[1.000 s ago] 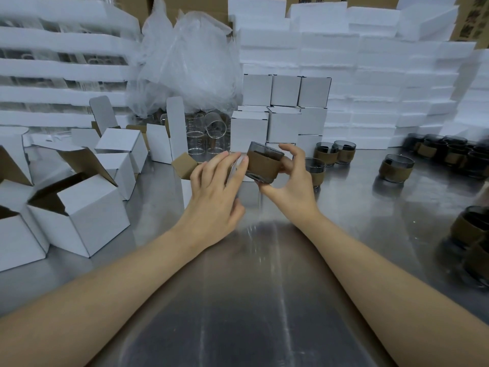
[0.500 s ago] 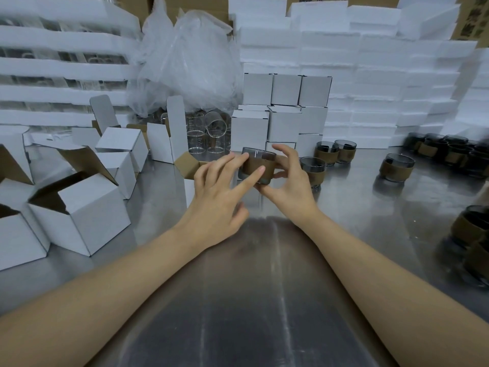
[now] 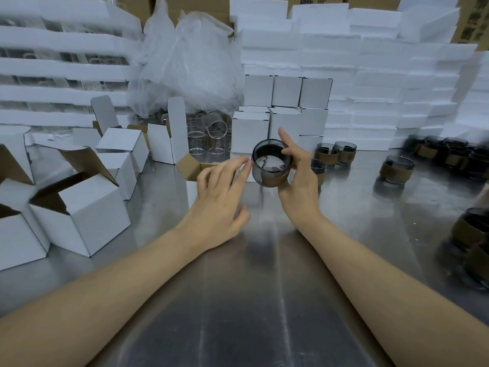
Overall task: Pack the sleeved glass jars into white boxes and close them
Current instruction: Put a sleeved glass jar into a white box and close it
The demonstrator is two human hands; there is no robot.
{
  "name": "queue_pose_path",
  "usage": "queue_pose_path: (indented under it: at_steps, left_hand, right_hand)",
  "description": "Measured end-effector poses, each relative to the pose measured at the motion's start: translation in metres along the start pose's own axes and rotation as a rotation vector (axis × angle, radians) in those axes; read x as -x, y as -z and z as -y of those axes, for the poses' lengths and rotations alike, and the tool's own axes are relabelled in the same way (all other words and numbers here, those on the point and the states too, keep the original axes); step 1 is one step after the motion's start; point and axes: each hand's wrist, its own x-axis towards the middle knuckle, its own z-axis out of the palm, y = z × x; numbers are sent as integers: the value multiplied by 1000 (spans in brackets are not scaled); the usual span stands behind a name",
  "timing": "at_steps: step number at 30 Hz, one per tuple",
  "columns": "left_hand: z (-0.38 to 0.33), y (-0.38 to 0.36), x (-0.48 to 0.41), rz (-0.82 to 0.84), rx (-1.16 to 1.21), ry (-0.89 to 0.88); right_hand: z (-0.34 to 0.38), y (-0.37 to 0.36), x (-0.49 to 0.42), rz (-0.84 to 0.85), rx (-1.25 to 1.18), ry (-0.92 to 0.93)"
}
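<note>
One sleeved jar [image 3: 271, 165] is held tilted above mid-tabletop [image 3: 264, 300], clamped by the fingers [image 3: 287, 141] of the right hand [image 3: 299, 186]. The left hand [image 3: 219, 200] is beside it, fingers apart. At twelve o'clock closed boxes [image 3: 285, 91] are stacked. Many jars [image 3: 397, 169] at three and open boxes [image 3: 87, 215] at nine await packing.

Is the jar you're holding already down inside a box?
No: the right hand holds the jar up off the table, its mouth tilted toward the camera, outside every box.
</note>
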Motion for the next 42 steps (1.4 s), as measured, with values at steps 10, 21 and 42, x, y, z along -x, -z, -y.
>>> queue_pose_path:
  at_steps: [10,21,42]
  left_hand:
    - [2,2,0,19,35,75]
    - [1,3,0,29,48,52]
    - [4,-7,1,-80,58,-10]
  right_hand:
    - [11,-4,4,347,-98,39]
    - [6,-4,3,186,-190,-99]
    - [15,7,-9,384,-1161,-1203]
